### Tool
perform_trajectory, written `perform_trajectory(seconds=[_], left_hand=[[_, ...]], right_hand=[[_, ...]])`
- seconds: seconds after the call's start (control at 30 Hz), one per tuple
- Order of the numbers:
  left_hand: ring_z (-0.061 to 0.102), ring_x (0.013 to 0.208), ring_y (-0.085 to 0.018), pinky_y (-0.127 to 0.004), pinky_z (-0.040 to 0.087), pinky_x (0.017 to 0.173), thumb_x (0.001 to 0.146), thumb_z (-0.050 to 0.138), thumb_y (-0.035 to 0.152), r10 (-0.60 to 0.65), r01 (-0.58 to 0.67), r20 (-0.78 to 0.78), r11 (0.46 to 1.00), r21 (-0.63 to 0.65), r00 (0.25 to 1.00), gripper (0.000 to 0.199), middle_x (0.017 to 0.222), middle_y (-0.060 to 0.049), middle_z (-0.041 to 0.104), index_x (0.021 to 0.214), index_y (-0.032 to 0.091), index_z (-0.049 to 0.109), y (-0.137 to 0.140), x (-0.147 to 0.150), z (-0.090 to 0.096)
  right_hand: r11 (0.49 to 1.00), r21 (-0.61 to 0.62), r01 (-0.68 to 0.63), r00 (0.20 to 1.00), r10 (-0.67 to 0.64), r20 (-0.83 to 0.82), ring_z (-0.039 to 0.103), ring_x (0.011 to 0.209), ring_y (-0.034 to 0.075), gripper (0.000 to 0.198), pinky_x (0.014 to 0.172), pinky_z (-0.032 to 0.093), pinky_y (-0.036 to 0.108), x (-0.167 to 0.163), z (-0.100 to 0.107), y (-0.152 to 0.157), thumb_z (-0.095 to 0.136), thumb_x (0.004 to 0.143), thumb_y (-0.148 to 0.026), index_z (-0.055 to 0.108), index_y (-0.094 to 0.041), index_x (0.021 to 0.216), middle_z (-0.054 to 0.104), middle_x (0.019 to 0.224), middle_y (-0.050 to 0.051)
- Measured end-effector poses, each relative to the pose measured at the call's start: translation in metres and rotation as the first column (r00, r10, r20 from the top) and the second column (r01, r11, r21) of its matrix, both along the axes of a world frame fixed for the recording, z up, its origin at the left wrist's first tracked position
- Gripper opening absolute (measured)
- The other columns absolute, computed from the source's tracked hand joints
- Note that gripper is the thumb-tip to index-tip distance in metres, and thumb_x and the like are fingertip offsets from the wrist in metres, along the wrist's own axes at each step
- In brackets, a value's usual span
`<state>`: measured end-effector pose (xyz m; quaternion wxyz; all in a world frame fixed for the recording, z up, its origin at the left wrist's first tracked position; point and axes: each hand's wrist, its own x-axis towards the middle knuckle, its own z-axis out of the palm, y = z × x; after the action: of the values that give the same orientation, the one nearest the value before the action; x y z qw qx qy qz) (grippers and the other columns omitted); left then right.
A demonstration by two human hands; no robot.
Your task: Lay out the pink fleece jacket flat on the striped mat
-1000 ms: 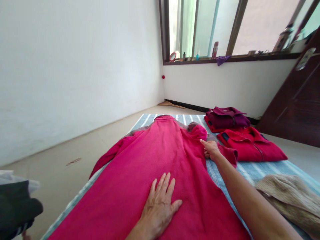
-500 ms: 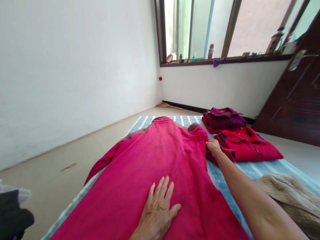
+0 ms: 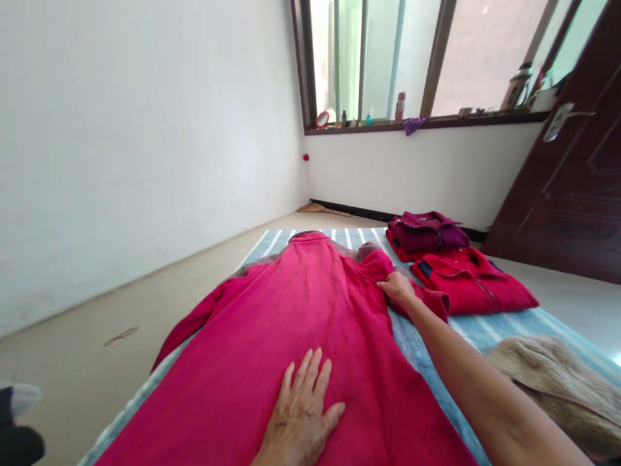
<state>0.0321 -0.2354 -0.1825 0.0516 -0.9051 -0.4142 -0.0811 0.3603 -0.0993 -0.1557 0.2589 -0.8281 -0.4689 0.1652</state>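
Pink cloth fills the space under and beyond the left hand (image 3: 301, 404): a long-bodied garment (image 3: 252, 330) laid flat, its collar (image 3: 309, 237) at the end farthest from that hand. It lies over a blue striped cover (image 3: 490, 327), perhaps spread at full length so that its whole body can be reached and smoothed. To the left of the left hand, 1 sleeve (image 3: 187, 323) slants down over the cover's edge; just right of the right hand (image 3: 398, 288), the other sleeve (image 3: 434, 301) lies bent.

Palm down, the left hand rests on the garment with 4 fingers fanned toward the collar and the thumb out to the right; it likely steadies the cloth while the right works at its side. The right forearm (image 3: 466, 366) reaches forward and inward, and its fingers curl in against the garment's edge near the shoulder. Whether they pinch the fabric or only touch it, I cannot tell.

Beyond the right hand sit a folded red garment (image 3: 499, 288) and a folded purple garment (image 3: 429, 230), apparently kept aside from the spread one. Nearer, to the right of the forearm, lies a crumpled tan knit (image 3: 548, 369).
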Motion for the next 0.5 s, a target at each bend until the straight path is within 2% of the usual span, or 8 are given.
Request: perform_trajectory(seconds=[0.2, 0.4, 0.5], left_hand=[[0.034, 0.134, -0.027, -0.050, 0.031, 0.107, 0.091, 0.039, 0.049, -0.011, 0.011, -0.016, 0.999, 0.041, 1.000, 0.055, 0.147, -0.006, 0.038, 0.141, 0.026, 0.037, 0.002, -0.002, -0.005], [0.037, 0.133, -0.027, -0.049, 0.034, 0.106, 0.091, 0.040, 0.050, -0.021, 0.021, -0.004, 0.996, 0.086, 1.000, 0.055, 0.145, -0.006, 0.041, 0.140, 0.026, 0.038, 0.003, -0.002, -0.007], [0.037, 0.132, -0.026, -0.048, 0.033, 0.106, 0.091, 0.040, 0.050, -0.019, 0.020, -0.008, 0.996, 0.088, 1.000, 0.055, 0.145, -0.006, 0.041, 0.140, 0.026, 0.039, 0.002, -0.001, -0.005]], right_hand=[[0.998, -0.057, -0.036, 0.999, 0.034, -0.032, 0.066, 0.068, 0.024, 0.005, 0.057, 0.048, 0.025, -0.001, 0.002, 0.009, 0.065, 0.061, -0.016, 0.067, -0.015, 0.065, 0.063, 0.057, 0.010], [1.000, 0.031, 0.003, 1.000, -0.003, -0.002, 0.064, 0.089, 0.030, 0.015, 0.068, 0.048, 0.029, 0.000, 0.011, 0.010, 0.062, 0.055, -0.009, 0.067, -0.013, 0.069, 0.068, 0.081, 0.015], [0.995, 0.093, 0.046, 0.999, -0.044, -0.023, 0.065, 0.083, 0.027, 0.015, 0.064, 0.047, 0.026, 0.011, 0.013, 0.005, 0.060, 0.057, -0.009, 0.066, -0.013, 0.071, 0.067, 0.077, 0.012]])
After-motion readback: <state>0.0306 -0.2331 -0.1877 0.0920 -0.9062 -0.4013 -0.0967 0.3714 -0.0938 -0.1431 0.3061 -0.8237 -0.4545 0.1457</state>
